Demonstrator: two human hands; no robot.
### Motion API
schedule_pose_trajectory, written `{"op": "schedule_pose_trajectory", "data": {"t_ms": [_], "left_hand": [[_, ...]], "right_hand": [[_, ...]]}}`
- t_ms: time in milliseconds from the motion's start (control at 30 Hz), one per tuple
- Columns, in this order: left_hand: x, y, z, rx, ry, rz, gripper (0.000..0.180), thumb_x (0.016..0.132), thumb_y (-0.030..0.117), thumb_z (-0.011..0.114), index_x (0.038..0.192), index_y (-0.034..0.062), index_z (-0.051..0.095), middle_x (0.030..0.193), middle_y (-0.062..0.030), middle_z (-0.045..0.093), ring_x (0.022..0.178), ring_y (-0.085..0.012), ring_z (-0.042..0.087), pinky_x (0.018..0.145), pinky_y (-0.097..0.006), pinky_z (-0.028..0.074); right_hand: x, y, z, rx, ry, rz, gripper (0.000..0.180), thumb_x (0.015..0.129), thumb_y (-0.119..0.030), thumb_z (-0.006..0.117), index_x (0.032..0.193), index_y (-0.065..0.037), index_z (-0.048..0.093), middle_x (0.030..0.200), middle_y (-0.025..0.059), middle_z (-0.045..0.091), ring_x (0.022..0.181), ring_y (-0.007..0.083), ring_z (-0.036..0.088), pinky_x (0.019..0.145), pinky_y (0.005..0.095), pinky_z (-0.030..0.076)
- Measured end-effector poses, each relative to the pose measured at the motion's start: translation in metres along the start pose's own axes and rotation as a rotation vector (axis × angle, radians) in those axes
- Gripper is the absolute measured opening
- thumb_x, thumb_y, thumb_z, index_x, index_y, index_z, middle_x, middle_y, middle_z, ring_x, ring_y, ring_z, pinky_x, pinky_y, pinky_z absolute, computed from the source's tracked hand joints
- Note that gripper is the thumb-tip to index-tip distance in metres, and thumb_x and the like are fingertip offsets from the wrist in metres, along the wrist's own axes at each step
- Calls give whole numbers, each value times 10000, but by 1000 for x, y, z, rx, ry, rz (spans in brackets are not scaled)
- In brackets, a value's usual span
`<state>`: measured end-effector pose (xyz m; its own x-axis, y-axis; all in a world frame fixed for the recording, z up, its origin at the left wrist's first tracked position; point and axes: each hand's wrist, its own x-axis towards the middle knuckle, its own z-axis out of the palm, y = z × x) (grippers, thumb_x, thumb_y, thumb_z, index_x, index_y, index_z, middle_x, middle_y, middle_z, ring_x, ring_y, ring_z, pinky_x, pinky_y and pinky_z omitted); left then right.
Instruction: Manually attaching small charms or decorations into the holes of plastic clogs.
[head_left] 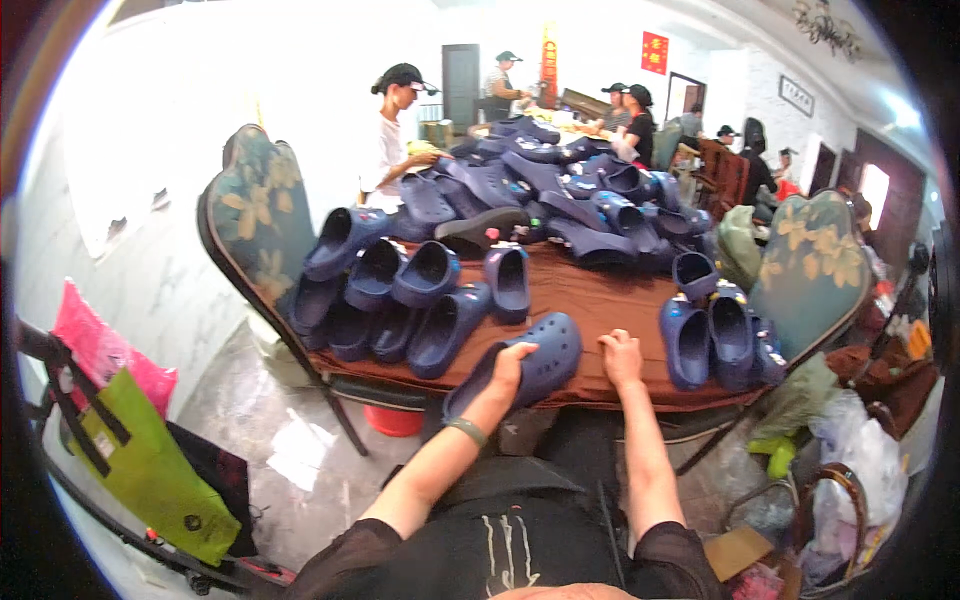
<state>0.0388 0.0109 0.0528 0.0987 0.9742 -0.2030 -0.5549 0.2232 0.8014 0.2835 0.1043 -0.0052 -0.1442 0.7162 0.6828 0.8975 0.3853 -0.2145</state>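
A navy foam clog [552, 352] with round holes in its toe is gripped by my left hand [508, 372], thumb over its upper and toe pointing away to the right. Just right of that toe, my right hand [622, 356] is over the brown tablecloth [635, 290], its fingers curled together; whatever they may pinch is too small to make out. A single upright clog [509, 283] with small charms stands beyond the held one. To the left, several clogs [446, 328] are stacked in rows, and a smaller group [731, 338] stands at the right edge.
A large heap of navy clogs [540, 180] covers the table's far part. Floral-backed chairs flank it at left [262, 215] and right [815, 265]. Plastic bags [850, 450] crowd the right floor; a green bag [150, 470] hangs at left. Several people in caps work beyond.
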Motion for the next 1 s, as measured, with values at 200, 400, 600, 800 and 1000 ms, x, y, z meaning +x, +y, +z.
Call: {"op": "schedule_pose_trajectory", "data": {"t_ms": [200,400,600,800,1000], "left_hand": [[12,-4,-1,-104,-94,-21,443,765,293,511,1025,-62,561,880,-208,635,690,-331,631,620,-396,521],[12,-4,1,-95,-91,-5,426,777,295,499,1005,-59,563,865,-212,633,676,-326,631,610,-397,520],[6,-23,-2,-217,-27,45,366,810,279,501,980,-38,570,950,-175,621,808,-284,627,730,-383,510],[-19,-36,4,-477,59,195,277,852,193,489,993,-27,580,1013,-118,611,941,-231,589,855,-344,459],[15,-46,-17,-142,-11,192,191,813,195,560,886,28,617,892,-31,591,818,-135,548,799,-287,411]], "right_hand": [[4,14,8,137,-28,-81,191,816,-75,511,932,-127,653,1078,39,572,944,302,533,818,397,451],[2,13,18,242,130,27,224,815,-92,542,1030,-115,600,1038,93,565,971,323,517,849,410,429],[1,8,13,122,25,166,195,794,-155,605,985,-117,603,951,114,562,921,321,523,786,420,430],[-7,4,4,247,-21,189,200,743,-242,681,874,-104,619,811,89,576,807,275,557,725,394,434],[1,11,1,258,-9,205,326,701,-329,728,807,-70,561,699,111,587,653,293,576,589,409,443]]}}
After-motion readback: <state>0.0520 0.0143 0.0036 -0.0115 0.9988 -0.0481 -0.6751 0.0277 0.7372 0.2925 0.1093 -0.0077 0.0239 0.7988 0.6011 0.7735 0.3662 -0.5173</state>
